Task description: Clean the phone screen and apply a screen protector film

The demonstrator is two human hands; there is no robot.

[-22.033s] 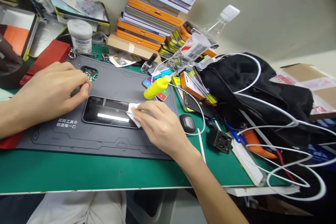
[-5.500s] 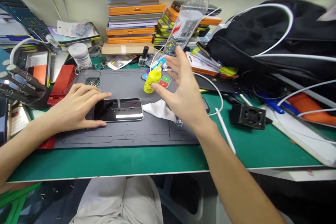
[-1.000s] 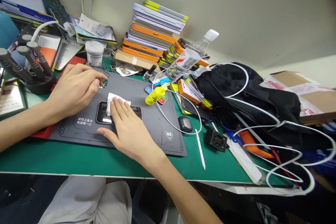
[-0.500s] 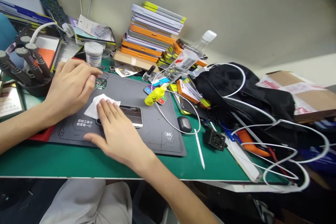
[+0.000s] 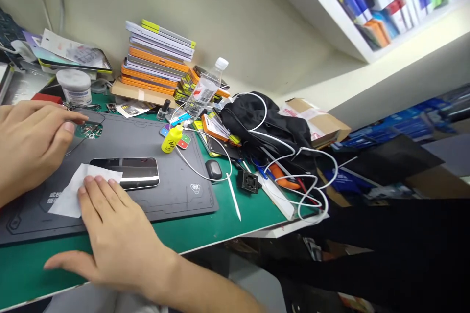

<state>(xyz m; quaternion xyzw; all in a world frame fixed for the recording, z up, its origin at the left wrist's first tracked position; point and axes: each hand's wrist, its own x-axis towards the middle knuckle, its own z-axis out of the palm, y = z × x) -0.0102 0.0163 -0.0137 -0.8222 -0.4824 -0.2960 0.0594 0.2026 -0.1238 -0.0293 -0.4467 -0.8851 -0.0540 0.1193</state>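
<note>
A black phone (image 5: 128, 172) lies face up on the grey work mat (image 5: 147, 142). A white wipe (image 5: 79, 190) covers its left end and spreads onto the mat. My right hand (image 5: 113, 234) lies flat with its fingertips pressing on the wipe's near edge, thumb spread over the green table cover. My left hand (image 5: 27, 144) rests loosely curled on the mat just left of the phone, fingertips near a round recess (image 5: 89, 130) holding small parts. It holds nothing that I can see.
A yellow dropper bottle (image 5: 171, 139) stands behind the phone. A stack of orange and grey boxes (image 5: 157, 58), a water bottle (image 5: 203, 89), a white jar (image 5: 76, 86), a black bag (image 5: 268, 124) with white cables, a small fan (image 5: 249, 181) and a white stylus (image 5: 233, 196) crowd the table's back and right.
My right hand has dragged the wipe leftward off the screen, so most of the phone is uncovered. The view has swung right, showing shelves and the table's right end.
</note>
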